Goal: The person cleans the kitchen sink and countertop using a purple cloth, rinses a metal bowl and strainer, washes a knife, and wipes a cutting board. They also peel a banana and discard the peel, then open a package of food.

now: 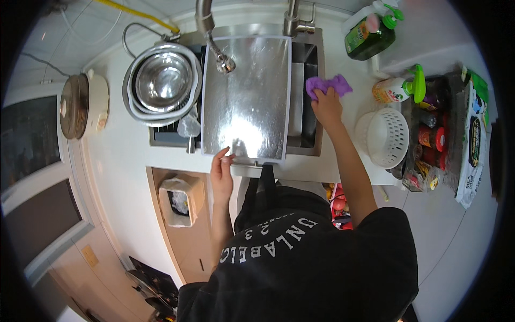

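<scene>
My right hand point(328, 108) grips a purple fluffy cloth point(340, 85) at the right rim of the steel sink point(297, 120). Part of the cloth hangs over the sink's edge, and the rest lies on the white countertop. A shiny, wet-looking metal cutting board point(247, 96) with a pale border lies across the sink. My left hand point(222, 171) is at the board's near edge, fingers loosely bent and holding nothing. Whether its fingertips touch the board is hard to tell. Above the board hangs the faucet's spray head point(225, 64).
Nested steel bowls point(164, 82) stand left of the board, an electric pot point(96, 100) farther left. At right are a green pump bottle point(370, 36), a white spray bottle point(390, 90), a white plastic basket point(382, 139) and jars point(430, 137). Below is a trash bin point(197, 197).
</scene>
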{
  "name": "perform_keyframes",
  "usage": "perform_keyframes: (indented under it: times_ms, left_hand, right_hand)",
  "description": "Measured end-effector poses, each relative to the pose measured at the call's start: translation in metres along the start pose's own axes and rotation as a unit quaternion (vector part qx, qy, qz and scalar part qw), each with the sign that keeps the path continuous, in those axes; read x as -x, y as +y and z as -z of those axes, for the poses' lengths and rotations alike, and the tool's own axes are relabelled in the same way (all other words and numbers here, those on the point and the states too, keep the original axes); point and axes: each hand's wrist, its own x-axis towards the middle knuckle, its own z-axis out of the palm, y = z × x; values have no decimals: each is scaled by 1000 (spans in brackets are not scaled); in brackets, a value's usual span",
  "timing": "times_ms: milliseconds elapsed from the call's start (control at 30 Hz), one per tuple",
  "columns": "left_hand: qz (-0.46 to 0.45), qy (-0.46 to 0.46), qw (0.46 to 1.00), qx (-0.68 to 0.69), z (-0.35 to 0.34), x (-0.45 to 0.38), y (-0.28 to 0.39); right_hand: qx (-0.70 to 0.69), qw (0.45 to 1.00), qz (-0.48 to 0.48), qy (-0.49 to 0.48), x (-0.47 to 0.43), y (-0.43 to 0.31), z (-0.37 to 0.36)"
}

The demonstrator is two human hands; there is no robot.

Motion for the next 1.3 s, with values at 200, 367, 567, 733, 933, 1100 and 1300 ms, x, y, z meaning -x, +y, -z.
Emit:
perform_keyframes:
  times_ms: [200,367,567,733,933,1100,1300]
  left_hand:
    - [109,81,987,-87,66,30,-69]
    - [237,31,971,-7,85,30,-82]
    - [183,-29,982,-17,101,16,-87]
    - [185,-79,979,-21,124,21,-92]
    - [183,-124,975,-22,137,20,-91]
    - [180,-134,974,-9,135,15,-91]
    - [198,-106,974,-3,129,9,-93]
  right_hand:
    - [-33,994,-2,-104,113,-10,12]
    - [-64,987,-36,-145,179,-48,1]
    - [-83,987,-44,-128,232,-85,-27]
    - [-154,984,-28,-89,227,-83,-1]
    - [-274,960,39,-45,217,-149,37]
    - [-223,954,194,-37,191,-269,-20]
    - [-29,972,214,-98,167,-267,-76]
